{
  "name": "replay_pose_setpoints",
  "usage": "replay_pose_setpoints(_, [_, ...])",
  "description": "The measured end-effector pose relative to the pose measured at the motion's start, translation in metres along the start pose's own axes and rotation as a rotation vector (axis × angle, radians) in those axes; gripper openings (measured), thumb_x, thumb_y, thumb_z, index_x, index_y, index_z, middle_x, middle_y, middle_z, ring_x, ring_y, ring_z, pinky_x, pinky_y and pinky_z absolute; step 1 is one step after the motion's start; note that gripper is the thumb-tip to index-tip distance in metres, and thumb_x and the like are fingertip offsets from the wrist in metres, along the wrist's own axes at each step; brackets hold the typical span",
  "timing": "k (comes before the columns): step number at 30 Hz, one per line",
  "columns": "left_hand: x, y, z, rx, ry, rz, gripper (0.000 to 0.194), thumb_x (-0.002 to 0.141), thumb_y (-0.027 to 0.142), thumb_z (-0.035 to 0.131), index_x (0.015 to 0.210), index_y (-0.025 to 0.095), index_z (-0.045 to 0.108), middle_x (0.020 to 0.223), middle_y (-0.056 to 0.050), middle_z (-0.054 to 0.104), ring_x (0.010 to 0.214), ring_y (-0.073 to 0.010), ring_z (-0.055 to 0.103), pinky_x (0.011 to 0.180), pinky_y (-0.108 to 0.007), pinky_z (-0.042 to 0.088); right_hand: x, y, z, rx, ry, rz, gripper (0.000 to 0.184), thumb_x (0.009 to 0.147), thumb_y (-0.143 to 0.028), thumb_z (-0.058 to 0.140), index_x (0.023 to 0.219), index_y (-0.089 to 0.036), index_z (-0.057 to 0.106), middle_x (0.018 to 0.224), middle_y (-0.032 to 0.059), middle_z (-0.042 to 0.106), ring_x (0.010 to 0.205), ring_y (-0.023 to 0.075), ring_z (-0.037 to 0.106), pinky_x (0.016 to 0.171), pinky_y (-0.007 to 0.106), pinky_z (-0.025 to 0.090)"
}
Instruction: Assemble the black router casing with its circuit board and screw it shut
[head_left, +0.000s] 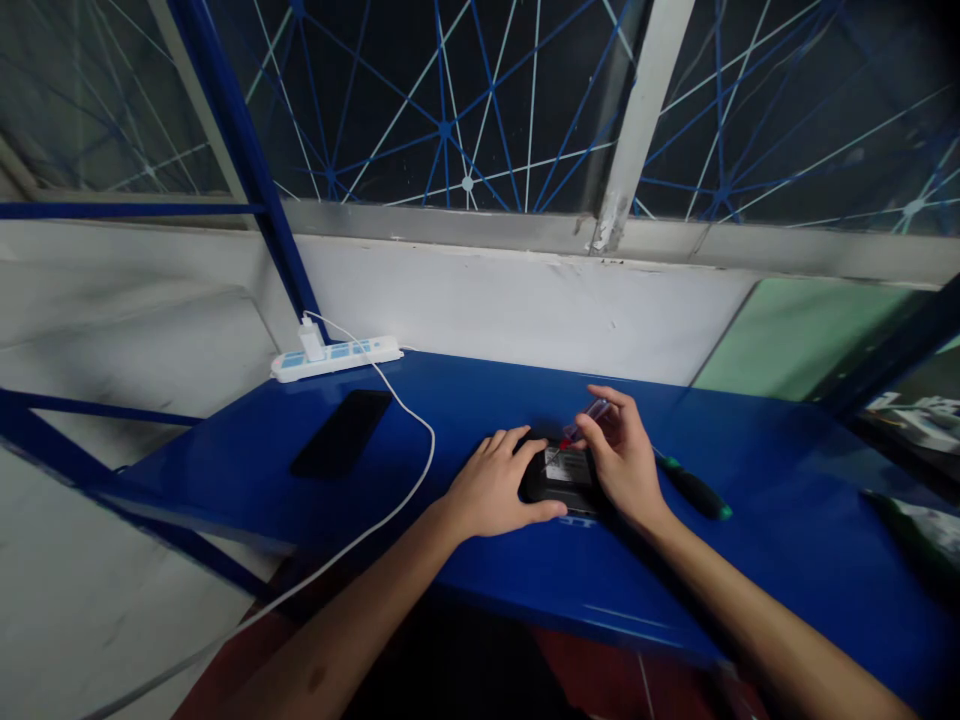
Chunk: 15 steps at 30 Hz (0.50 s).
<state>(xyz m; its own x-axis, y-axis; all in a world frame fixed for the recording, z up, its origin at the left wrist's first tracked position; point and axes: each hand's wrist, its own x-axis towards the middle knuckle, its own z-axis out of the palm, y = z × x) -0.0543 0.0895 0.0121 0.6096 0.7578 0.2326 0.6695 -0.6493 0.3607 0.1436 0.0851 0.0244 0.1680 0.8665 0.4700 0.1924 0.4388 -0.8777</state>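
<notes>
A small black device with a pale printed label lies flat on the blue table. My left hand grips its left side, the thumb along the near edge and the fingers at the far edge. My right hand is closed around a small screwdriver with a clear purplish handle and a red collar. The screwdriver tilts down to the left, its thin shaft over the label; whether the tip touches the device I cannot tell. Just right of my right hand lies another screwdriver with a black and green handle.
A black phone-like slab lies at the table's left. Behind it sits a white power strip with a plugged-in charger. Its white cable crosses the table and hangs off the front. A green board leans at the back right.
</notes>
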Motion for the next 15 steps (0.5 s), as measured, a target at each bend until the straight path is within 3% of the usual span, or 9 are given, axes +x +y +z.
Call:
replay_pose_setpoints(3, [-0.0003,0.0004,-0.0012,-0.003,-0.002,-0.008,0.081,0.081,0.071,0.065,0.146,0.026,0.045,0.155,-0.014,0.041,0.137,-0.0399,0.043,0.113,-0.059,0.036,-0.0009,-0.0008,-0.0003,0.050,-0.036,0.012,0.043,0.098,-0.046,0.052,0.138,-0.032,0.051,0.121,0.0070,0.066,0.093,0.0210,0.071,0.078,0.040,0.061])
replay_pose_setpoints(5, [-0.0001,0.0004,-0.0017,-0.005,-0.014,-0.016,0.082,0.081,0.072,0.064,0.146,0.026,0.044,0.155,-0.014,0.041,0.138,-0.0405,0.043,0.113,-0.060,0.036,-0.0006,0.0017,-0.0011,0.060,-0.054,0.009,0.046,0.100,-0.045,0.047,0.143,-0.032,0.047,0.127,0.0081,0.064,0.097,0.0216,0.071,0.083,0.042,0.061])
replay_pose_setpoints(11, [0.0001,-0.0004,0.0005,-0.004,-0.013,-0.016,0.085,0.080,0.073,0.063,0.147,0.025,0.044,0.156,-0.015,0.040,0.140,-0.0404,0.041,0.114,-0.059,0.035,0.0022,0.0085,-0.0037,-0.120,0.028,-0.038,0.043,0.095,-0.041,0.058,0.136,-0.028,0.054,0.097,0.0037,0.067,0.076,0.0179,0.068,0.072,0.036,0.060])
replay_pose_setpoints(15, [-0.0002,0.0004,-0.0004,-0.006,-0.026,-0.027,0.085,0.081,0.073,0.063,0.148,0.025,0.043,0.157,-0.015,0.039,0.141,-0.0410,0.039,0.114,-0.060,0.034,0.0020,0.0028,-0.0033,-0.106,-0.014,-0.012,0.041,0.096,-0.043,0.055,0.135,-0.030,0.054,0.087,0.0005,0.063,0.066,0.0150,0.065,0.066,0.033,0.058])
